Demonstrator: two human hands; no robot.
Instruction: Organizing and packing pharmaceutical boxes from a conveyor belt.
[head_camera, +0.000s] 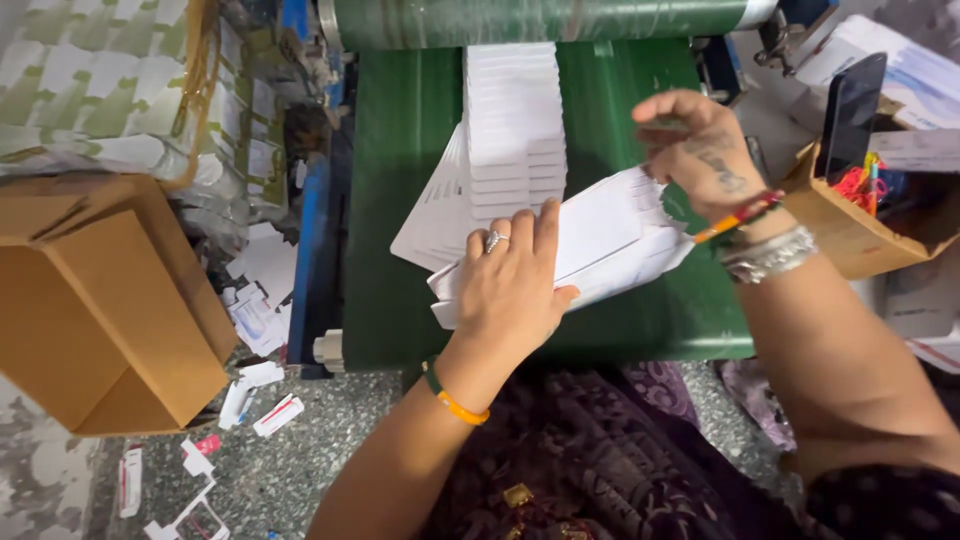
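Dark patterned cloth covers the person's lap nearest us. Beyond it, the left hand (512, 285) presses flat, fingers spread, on a gathered bundle of white flat cartons (600, 235) lying on the green conveyor belt (400, 200). The right hand (700, 150) hovers half-curled at the bundle's far right end, holding nothing. More shingled cartons (512, 110) wait farther up, ungathered.

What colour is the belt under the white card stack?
Dark green belt, under the white card stack; head view.
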